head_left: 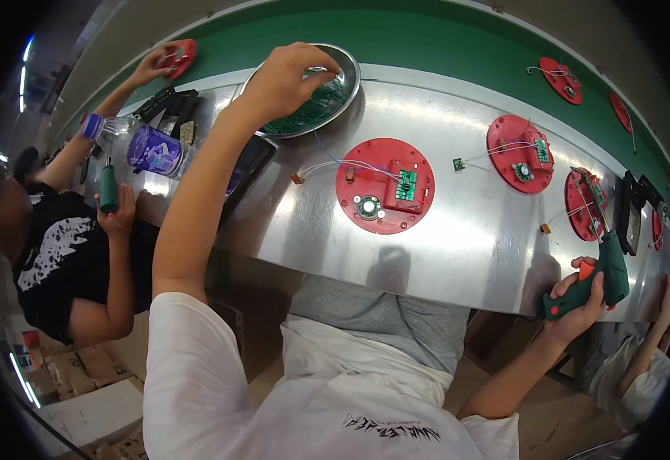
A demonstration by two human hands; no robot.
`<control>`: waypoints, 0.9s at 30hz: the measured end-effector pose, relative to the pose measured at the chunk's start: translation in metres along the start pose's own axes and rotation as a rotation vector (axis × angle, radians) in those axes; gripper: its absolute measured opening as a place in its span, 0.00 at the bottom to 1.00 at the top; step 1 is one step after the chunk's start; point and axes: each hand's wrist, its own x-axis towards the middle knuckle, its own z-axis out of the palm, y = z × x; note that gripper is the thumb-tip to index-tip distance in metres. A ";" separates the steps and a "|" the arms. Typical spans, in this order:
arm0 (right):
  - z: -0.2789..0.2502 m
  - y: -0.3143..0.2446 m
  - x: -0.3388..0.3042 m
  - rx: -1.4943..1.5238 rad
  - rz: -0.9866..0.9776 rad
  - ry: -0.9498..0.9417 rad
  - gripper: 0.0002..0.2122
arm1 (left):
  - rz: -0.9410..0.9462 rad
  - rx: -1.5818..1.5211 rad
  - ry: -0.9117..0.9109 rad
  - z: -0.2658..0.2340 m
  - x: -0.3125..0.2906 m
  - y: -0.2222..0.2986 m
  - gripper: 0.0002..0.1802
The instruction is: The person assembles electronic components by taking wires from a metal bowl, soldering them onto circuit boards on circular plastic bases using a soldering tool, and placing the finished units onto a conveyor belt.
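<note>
My left hand (293, 77) is over a round metal bowl (356, 84), thumb and fingers pinched together. Whatever they hold, if anything, is too small to make out. Inside the bowl lies a heap of small green parts (304, 115). On the right, my right hand (580, 307) grips a green electric screwdriver (607, 276) with an orange trigger, its thin bit pointing up beside a red disc (580, 218). Between my hands, another red disc (365, 157) lies flat on the metal table. It carries a green circuit board (405, 185), a round speaker (368, 207) and loose wires.
A third wired red disc (503, 165) lies right of the middle one. More discs (561, 80) rest on the green belt (419, 38) behind. Left stand a bottle (151, 149) and black trays (166, 107); a co-worker (74, 253) there holds another green screwdriver (109, 188).
</note>
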 end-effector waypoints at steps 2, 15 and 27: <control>0.000 -0.001 0.000 0.000 -0.008 -0.004 0.15 | 0.063 0.028 -0.027 0.002 0.004 -0.005 0.07; 0.005 -0.001 0.001 -0.036 -0.014 0.027 0.14 | 0.054 0.122 -0.183 0.018 -0.003 -0.008 0.06; -0.008 0.001 -0.005 -0.009 -0.045 -0.020 0.16 | -0.080 -0.356 0.371 -0.023 -0.015 0.090 0.06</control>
